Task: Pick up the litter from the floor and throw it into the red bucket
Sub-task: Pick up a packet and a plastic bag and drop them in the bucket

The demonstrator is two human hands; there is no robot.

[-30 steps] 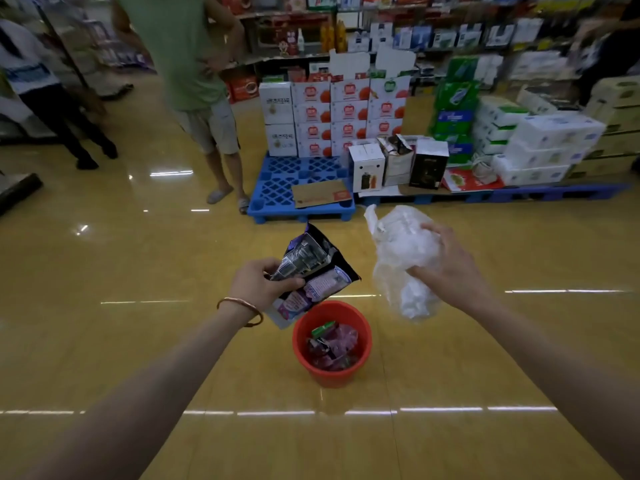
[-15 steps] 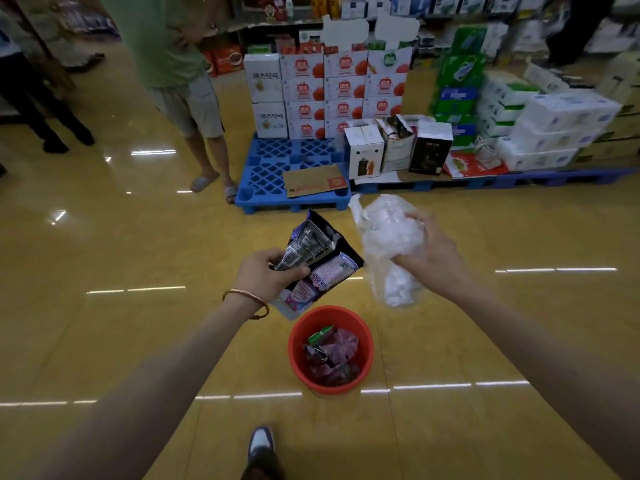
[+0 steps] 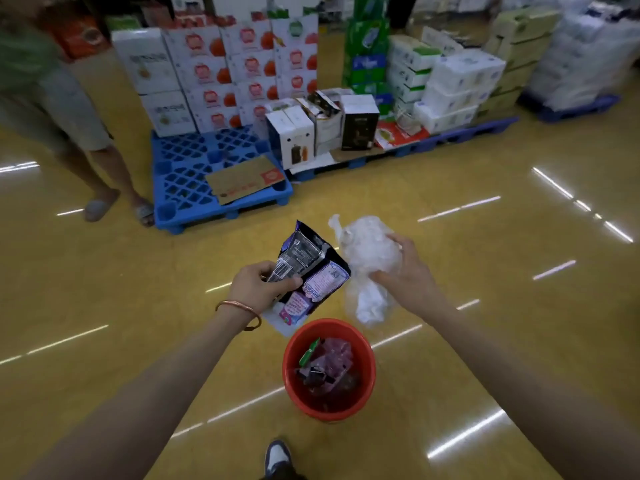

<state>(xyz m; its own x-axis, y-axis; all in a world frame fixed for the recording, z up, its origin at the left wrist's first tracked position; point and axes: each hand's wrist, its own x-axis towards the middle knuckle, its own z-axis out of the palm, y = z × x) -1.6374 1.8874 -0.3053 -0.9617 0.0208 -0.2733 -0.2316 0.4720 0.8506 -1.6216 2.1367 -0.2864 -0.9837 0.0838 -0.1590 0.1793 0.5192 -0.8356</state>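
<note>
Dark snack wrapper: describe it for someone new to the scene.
Find the red bucket on the floor. Above its left rim, the left hand grips the dark snack wrapper. Unlike the clear bag beside it, it is printed black and purple.

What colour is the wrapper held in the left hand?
The wrapper is mostly black and purple with pink and white label panels; the head view shows it.

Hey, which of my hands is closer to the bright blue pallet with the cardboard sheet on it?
Left. The left hand, gripping the dark wrapper, is held out in front of the pallet, near its front edge. The right hand, holding the clear plastic bag, is farther right.
</note>
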